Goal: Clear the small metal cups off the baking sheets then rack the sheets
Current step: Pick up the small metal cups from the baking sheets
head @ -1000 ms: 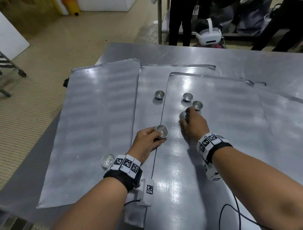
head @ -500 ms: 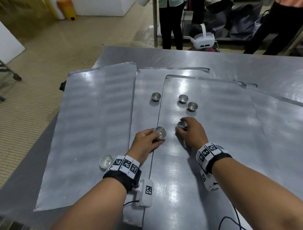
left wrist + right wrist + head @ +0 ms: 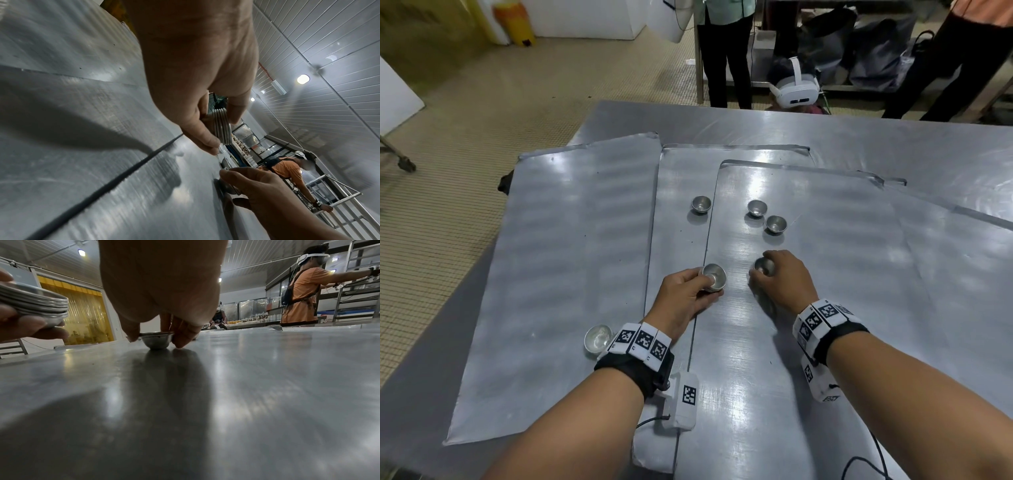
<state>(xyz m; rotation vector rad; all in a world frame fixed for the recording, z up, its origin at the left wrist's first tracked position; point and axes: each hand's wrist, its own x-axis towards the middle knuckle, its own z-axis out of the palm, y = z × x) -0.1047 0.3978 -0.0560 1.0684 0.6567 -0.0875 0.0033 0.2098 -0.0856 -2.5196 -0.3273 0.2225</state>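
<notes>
My left hand (image 3: 690,291) grips a stack of small metal cups (image 3: 714,277), whose nested rims show in the left wrist view (image 3: 222,126) and at the left of the right wrist view (image 3: 37,305). My right hand (image 3: 774,274) pinches one small metal cup (image 3: 764,266) by its rim; that cup (image 3: 156,340) still touches the top baking sheet (image 3: 808,308). Three loose cups stand farther away: one (image 3: 701,204) on the middle sheet (image 3: 678,212), two (image 3: 757,207) (image 3: 776,224) on the top sheet. Another cup (image 3: 596,338) sits on the left sheet (image 3: 551,274) by my left wrist.
The overlapping sheets lie on a steel table (image 3: 859,137). People stand beyond the far edge (image 3: 726,51), with a white headset (image 3: 796,89) there. A person in orange (image 3: 302,292) works at a metal rack (image 3: 359,288) to the right. Tiled floor lies left.
My right hand has drawn back toward me with the pinched cup, closing in on the left hand's stack. The left hand has stayed in place.
</notes>
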